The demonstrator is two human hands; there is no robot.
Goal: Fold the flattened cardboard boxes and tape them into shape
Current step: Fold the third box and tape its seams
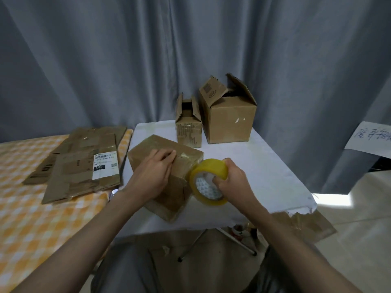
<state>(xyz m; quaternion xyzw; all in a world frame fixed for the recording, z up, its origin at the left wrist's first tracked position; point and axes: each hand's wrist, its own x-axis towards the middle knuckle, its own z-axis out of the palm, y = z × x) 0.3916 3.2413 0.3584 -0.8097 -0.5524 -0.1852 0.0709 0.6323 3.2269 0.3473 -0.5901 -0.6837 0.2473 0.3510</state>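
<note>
A folded brown cardboard box (169, 195) lies on the white-covered table (264, 166) in front of me. My left hand (154, 172) presses flat on its top, fingers straight along the taped seam. My right hand (230, 176) grips a yellow tape roll (208, 182) held against the box's right edge, with fingers through the core. A stack of flattened cardboard boxes (78, 163) lies to the left on the orange checked surface (31, 218).
Two assembled boxes with open top flaps stand at the table's back: a small one (188, 127) and a larger one (228, 117). Grey curtains hang behind. A paper sign (370, 138) is at the right. Cardboard (313, 227) lies on the floor under the table's right corner.
</note>
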